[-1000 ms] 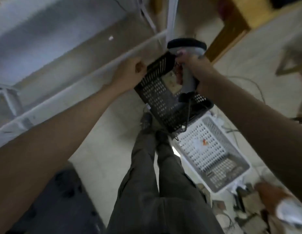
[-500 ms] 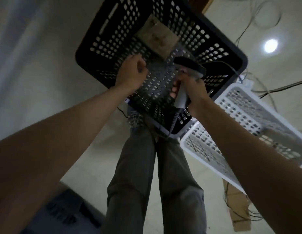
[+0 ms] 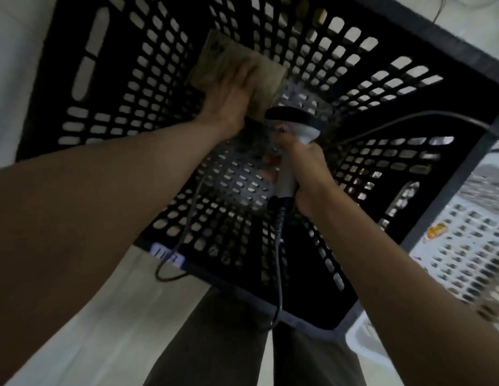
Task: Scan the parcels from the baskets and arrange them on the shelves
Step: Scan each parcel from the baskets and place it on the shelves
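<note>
one parcel (image 3: 237, 72) is left in the black basket (image 3: 409, 87), touched by the left hand (image 3: 230, 97) with fingers blurred, grip unclear. the scanner (image 3: 291, 151) is gripped by the right hand (image 3: 309, 174), fingers curled round its handle. scanning and shelving are judged still to be done.

Pale floor (image 3: 84, 316) carries black perforated basket (image 3: 340, 79), brown parcel (image 3: 237, 71) lying on its bottom. White perforated basket (image 3: 471, 252) just beside it on the right, also on floor. Scanner cable (image 3: 170, 263) loops onto floor.

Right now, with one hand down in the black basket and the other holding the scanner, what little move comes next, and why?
Probably the left hand closes on the brown parcel and lifts it toward the scanner. It already lies on the parcel inside the black basket, and the right hand holds the scanner right beside it.
</note>
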Tool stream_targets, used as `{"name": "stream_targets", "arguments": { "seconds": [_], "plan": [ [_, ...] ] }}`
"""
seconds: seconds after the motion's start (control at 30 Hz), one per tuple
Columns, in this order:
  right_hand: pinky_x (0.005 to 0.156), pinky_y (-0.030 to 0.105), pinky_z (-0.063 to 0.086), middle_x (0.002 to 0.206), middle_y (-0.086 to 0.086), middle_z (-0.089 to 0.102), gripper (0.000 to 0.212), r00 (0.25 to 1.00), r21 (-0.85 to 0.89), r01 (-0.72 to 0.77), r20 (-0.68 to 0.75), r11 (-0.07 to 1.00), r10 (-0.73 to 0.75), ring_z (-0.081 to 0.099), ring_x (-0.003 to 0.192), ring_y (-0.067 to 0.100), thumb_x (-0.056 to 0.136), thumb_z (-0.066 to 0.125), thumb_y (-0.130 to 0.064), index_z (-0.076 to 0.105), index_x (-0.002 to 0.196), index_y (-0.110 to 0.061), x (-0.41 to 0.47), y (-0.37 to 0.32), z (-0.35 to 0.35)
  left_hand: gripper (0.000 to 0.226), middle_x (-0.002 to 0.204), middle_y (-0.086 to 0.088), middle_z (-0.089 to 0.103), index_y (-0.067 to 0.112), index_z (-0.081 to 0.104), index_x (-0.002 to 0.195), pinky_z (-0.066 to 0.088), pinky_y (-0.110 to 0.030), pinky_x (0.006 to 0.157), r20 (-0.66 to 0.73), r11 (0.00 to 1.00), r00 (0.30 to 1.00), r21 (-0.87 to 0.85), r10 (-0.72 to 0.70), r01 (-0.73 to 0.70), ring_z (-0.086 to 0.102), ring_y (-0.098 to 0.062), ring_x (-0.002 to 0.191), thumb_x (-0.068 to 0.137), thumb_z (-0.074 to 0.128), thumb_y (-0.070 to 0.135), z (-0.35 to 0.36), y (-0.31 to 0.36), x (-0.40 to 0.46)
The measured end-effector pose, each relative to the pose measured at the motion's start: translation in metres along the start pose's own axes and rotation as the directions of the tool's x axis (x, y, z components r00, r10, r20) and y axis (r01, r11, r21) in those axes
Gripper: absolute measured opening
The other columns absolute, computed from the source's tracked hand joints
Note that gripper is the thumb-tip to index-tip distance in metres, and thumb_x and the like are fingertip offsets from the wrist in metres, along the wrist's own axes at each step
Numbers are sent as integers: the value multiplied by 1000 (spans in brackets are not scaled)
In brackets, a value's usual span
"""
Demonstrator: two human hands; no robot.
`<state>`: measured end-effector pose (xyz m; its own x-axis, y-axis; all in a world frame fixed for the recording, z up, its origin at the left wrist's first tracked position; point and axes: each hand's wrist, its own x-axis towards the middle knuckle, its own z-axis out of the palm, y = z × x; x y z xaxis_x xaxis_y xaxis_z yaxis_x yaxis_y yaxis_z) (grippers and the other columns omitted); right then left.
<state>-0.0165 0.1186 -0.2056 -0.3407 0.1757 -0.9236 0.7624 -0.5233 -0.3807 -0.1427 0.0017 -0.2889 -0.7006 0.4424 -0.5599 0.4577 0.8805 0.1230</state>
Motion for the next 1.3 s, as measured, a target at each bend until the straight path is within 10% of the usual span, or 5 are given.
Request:
{"name": "stream_targets", "arguments": {
  "seconds": [0.33,0.57,0.87,1.17,1.3],
  "plan": [
    [58,31,60,83,7,65,15,998,245,-47,-30,968,56,67,64,20,94,69,-18,65,105,-8,9,30,-12,119,165,-16,14,26,2,161,27,-58,114,-130,969,979,210,160,-131,23,-43,147,73,79,49,37,1,23],
    [56,30,53,79,7,67,10,999,134,38,-13,990,-37,65,65,20,94,65,-14,66,102,-7,-90,-2,-26,146,156,-21,23,30,-5,160,42,-61,103,-251,983,958,-153,-139,102,44,-47,129,53,89,59,-35,-22,-97],
    [61,34,56,90,12,66,12,940,-223,227,306,948,-153,63,76,23,93,67,-9,66,105,-10,-326,-101,2,149,157,-8,21,30,-5,159,53,-59,92,-354,738,826,-666,-438,107,45,-39,134,47,88,63,-223,13,-357],
    [89,63,56,114,11,72,39,857,-388,434,456,813,-240,69,104,34,90,75,-20,64,128,-16,-538,-155,28,139,154,0,25,21,11,158,45,-9,86,-444,540,607,-841,-659,-28,42,-2,125,50,90,62,-364,72,-575],
    [98,57,53,128,8,68,48,785,-373,495,579,784,-220,64,117,32,93,73,-21,58,139,-19,-603,-145,44,138,158,0,23,20,10,158,41,-1,88,-435,458,536,-883,-723,-99,47,-12,130,51,88,61,-392,79,-642]
  ]
}}
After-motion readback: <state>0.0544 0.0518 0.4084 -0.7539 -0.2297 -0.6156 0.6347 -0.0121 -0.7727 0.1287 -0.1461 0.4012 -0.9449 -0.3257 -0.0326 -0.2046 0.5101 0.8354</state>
